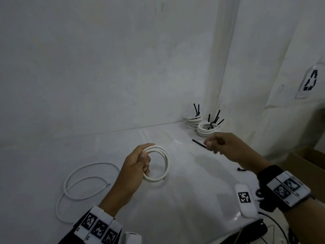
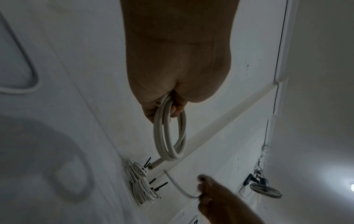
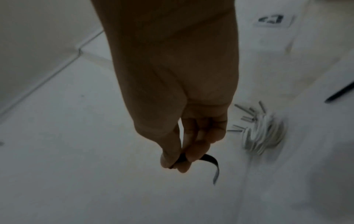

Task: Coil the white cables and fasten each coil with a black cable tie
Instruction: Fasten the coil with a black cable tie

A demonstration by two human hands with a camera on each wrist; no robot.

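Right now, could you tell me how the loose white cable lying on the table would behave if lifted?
The loose cable lies in wide, springy loops, so it would probably droop yet resist tight bends. The coil needs the left hand gripping it, suggesting it would spring open.

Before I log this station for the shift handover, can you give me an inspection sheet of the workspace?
Surface: white table, dim light.
Job's things: finished coils with black ties, far corner; loose white cable uncoiled, left.
Clutter: cardboard box at right; tagged white device near edge.
Hands: left hand grips a small white coil; right hand pinches a black cable tie.
Cables: dark leads at near right edge.
Surroundings: white walls; recycling sign; fan.
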